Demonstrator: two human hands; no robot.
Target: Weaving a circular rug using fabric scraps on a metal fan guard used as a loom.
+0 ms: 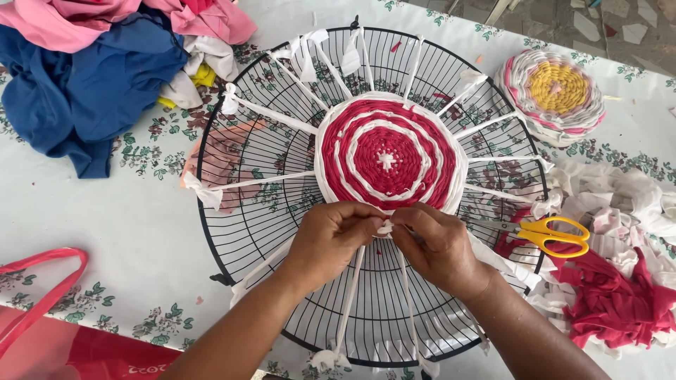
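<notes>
Tabletop (105, 225), covered by a white cloth with a floral print, carrying all items shown. Black wire fan guard (260, 232), circular, lying flat at the centre of the tabletop and serving as a frame: white fabric strips (271, 116) run like spokes from its rim toward the middle, each knotted at the rim. Heap of blue and pink garments (91, 77), upper left, just beyond the guard. Pile of white and red fabric scraps (620, 295), right edge, touching the guard's rim. Round woven mat (386, 151), red with white rings, at the hub of the guard, held by the spokes. Smaller finished mat (556, 95), yellow centre with white and pink border, upper right, apart from the guard. Red bag handle (42, 281), lower left corner. Left hand (331, 236) and right hand (436, 243), both at the near edge of the red mat, almost touching one another; the fingers of each are closed together on a short end of white strip (384, 226) pinched between the two hands. Yellow-handled scissors (556, 236), resting on the guard's right side, near the right hand but untouched.
</notes>
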